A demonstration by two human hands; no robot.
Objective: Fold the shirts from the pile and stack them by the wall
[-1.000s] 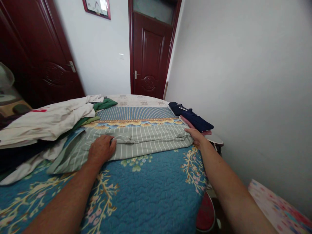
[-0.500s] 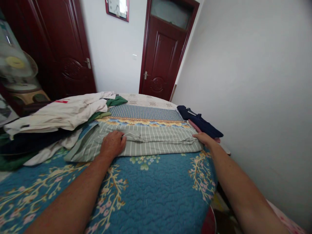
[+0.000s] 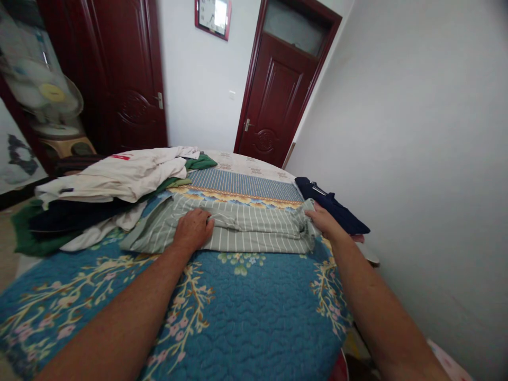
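A grey-green garment with white stripes (image 3: 257, 241) lies as a long folded strip across the blue quilted cover (image 3: 246, 312). On its left part rests my left hand (image 3: 195, 228), fingers curled over the cloth near a small fold. My right hand (image 3: 321, 218) pinches the garment's right end, which is bunched and lifted a little. Just behind my right hand is a folded navy garment (image 3: 331, 203) on top of something pink.
A loose pile of clothes, topped by a white shirt (image 3: 115, 177), lies at the left. Behind stand two dark red doors (image 3: 273, 95), a wall clock (image 3: 213, 16) and a fan (image 3: 53, 95). A white wall (image 3: 416, 159) runs along the right.
My right hand has raised the garment's right end and drawn it slightly inward, so it is crumpled. My left hand stays on the cloth. The view has shifted a little.
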